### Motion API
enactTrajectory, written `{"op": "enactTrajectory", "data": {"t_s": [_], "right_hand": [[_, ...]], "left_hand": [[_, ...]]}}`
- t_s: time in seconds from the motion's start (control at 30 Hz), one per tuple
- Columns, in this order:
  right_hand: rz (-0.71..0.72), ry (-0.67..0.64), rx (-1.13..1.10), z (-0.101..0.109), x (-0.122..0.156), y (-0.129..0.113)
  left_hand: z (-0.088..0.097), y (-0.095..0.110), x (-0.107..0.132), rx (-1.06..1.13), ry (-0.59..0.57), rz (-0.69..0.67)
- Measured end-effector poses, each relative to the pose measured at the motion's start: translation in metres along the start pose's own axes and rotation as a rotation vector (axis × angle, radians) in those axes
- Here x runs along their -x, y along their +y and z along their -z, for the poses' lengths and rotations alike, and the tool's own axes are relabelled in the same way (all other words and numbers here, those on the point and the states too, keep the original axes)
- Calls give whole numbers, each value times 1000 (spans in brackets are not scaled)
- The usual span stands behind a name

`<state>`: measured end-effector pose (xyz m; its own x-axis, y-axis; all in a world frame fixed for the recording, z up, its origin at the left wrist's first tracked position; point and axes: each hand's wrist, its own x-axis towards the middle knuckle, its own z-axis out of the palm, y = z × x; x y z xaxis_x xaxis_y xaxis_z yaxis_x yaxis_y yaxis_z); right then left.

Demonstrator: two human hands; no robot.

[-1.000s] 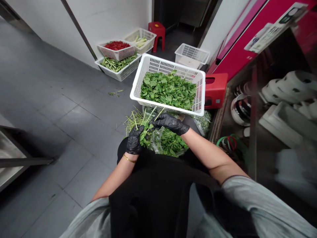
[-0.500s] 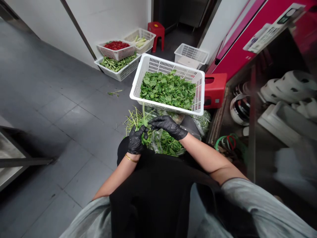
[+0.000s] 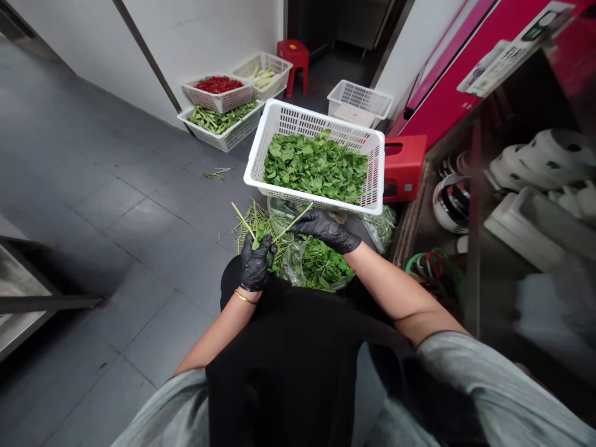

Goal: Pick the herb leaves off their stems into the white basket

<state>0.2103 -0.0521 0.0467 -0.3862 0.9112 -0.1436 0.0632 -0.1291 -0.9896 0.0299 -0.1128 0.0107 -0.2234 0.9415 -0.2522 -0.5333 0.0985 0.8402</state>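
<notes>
My left hand (image 3: pixel 256 262), in a black glove, is closed on a small bunch of leafy greens (image 3: pixel 261 232) with a pale stem pointing up and left. My right hand (image 3: pixel 326 230), gloved too, pinches a slender green stem (image 3: pixel 285 232) slanting up to the right. Below my hands lies an opened clear plastic bag (image 3: pixel 293 263) with more leafy greens (image 3: pixel 326 264) in it. A heap of cut stems (image 3: pixel 246 227) lies beyond my left hand. Just past both hands, a white slotted basket (image 3: pixel 255 162) holds picked green leaves (image 3: pixel 316 167).
Baskets of red chillies (image 3: pixel 218 85), chopped green vegetables (image 3: pixel 221 119) and pale vegetables (image 3: pixel 264 79) stand by the wall, near a red stool (image 3: pixel 293 65). Another red stool (image 3: pixel 406 167) and a shelf of white dishes (image 3: pixel 521 230) are at right. Loose stems (image 3: pixel 216 174) lie on the tiled floor.
My right hand has moved slightly right, away from my left, with a stem now slanting from its fingers. The upright stem between the hands now shows as two diverging stems.
</notes>
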Motion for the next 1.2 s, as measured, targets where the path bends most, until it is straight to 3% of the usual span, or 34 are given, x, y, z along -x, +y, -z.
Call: {"op": "enactTrajectory", "data": {"t_s": [0.13,0.2,0.33,0.47,0.63,0.8,0.87,0.9,1.0,1.07,1.13,1.2], "right_hand": [[72,309,-135,15,-5,12],[45,333,-202,13,-6,21],[-26,170,-327,-11,-4,24],[67,87,-284,-33,-8,9],[56,-4,-198,-27,-18,8],[74,110,-79,12,-22,-3],[38,71,17,24,-20,-11],[5,-8,94,26,-19,-14],[-29,-322,346,18,-16,-13],[18,-437,428,6,-14,-6],[19,-420,418,-6,-13,5],[-26,-281,338,-14,-12,17]], "left_hand": [[0,4,2,38,-41,1],[0,7,4,40,-84,-7],[-5,11,7,74,-274,78],[-13,9,11,52,-366,176],[-13,0,10,-26,-357,169],[-6,2,6,24,-369,270],[-4,5,2,102,-384,311],[-4,6,-1,137,-384,315],[-6,5,-9,123,-380,312],[-7,1,-14,53,-364,330],[-8,-2,-18,36,-318,347],[-8,-3,-19,86,-257,354]]}}
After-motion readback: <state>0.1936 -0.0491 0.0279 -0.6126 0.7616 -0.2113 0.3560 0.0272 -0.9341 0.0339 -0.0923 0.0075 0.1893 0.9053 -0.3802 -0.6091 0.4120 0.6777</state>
